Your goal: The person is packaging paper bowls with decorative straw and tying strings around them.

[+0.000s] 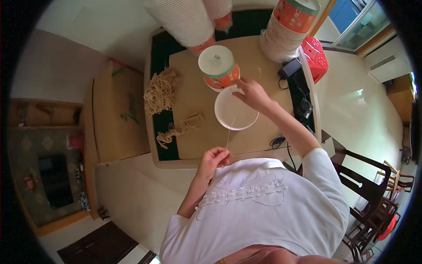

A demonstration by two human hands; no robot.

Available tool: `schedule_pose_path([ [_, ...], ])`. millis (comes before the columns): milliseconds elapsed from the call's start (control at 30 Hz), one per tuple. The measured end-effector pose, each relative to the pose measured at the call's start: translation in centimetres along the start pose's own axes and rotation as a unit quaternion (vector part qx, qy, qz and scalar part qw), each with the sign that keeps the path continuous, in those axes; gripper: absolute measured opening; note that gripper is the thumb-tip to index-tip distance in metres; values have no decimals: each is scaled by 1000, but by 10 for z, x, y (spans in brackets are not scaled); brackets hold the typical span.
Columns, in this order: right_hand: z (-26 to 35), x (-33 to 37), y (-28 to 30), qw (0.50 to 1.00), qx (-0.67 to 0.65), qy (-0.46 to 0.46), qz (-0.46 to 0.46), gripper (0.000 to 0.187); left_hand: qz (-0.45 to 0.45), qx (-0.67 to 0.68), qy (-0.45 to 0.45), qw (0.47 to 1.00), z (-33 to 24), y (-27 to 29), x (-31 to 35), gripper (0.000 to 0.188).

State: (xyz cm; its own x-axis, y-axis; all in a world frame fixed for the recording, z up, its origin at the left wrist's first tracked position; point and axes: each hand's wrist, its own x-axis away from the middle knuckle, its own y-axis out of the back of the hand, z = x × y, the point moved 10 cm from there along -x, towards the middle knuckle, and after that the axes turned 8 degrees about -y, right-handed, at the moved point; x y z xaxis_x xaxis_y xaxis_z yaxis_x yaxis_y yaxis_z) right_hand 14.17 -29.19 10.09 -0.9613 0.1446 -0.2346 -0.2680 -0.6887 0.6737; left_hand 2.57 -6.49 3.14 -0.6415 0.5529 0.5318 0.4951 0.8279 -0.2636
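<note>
Just in front of my shirt, my left hand [214, 159] is closed, pinching one thin strand of straw-coloured twine [227, 137]. The strand runs up over the near rim of a white paper bowl [228, 112], whose open mouth faces me. My right hand [252, 93] grips that bowl's far right rim, the thumb over the inside and the fingers toward the outer side. Right behind it an orange paper bowl with a green band [222, 81] stands upside down, its white base up. My right fingertips are close to its side; whether they touch it I cannot tell.
Left on the cardboard-covered table [198, 141] lie a large tangled twine heap [161, 90] and a smaller bunch [178, 128]. Tall bowl stacks [180, 22] [288, 31] stand at the back. A black adapter [290, 69] and cables lie right, beside a red plastic stool [314, 59].
</note>
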Motion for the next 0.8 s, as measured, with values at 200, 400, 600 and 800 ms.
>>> schedule_pose_path([
  [200,30,151,-66,861,-301,-206,354,13,-19,172,-82,982,8,-7,-19,12],
  [400,-9,194,-93,787,-466,-342,217,18,36,208,-77,974,17,-25,-21,10],
  [600,-42,201,-87,664,-594,-448,71,23,17,130,-24,991,51,-16,-26,11],
  [800,-77,205,-83,526,-726,-438,-69,21,-60,-50,-61,995,26,-16,-37,14],
])
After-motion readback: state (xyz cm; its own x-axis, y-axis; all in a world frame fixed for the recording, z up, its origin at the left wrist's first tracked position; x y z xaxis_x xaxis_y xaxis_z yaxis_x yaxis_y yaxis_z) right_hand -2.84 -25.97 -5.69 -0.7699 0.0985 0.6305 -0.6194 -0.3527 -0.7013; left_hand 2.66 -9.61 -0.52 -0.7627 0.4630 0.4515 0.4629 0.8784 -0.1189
